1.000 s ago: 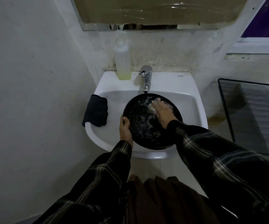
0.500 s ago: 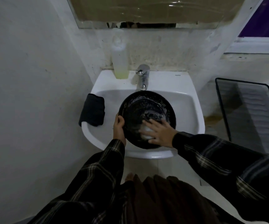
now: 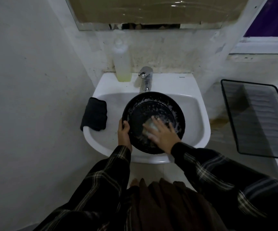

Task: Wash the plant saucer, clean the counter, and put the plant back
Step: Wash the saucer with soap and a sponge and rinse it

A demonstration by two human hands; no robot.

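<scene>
Now sudsy black saucer [image 3: 153,112], left hand [image 3: 124,134] gripping rim, right hand [image 3: 164,133] flat on sponge [image 3: 150,127].

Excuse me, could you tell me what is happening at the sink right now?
A person is washing a black plant saucer over the white sink. The left hand grips the saucer's rim, while the right hand presses a pale sponge against its soapy inside. A folded dark cloth lies on the sink's left edge, and a soap bottle stands beside the faucet.

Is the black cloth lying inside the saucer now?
No, the black cloth hangs folded over the sink's left rim, apart from the saucer.
</scene>
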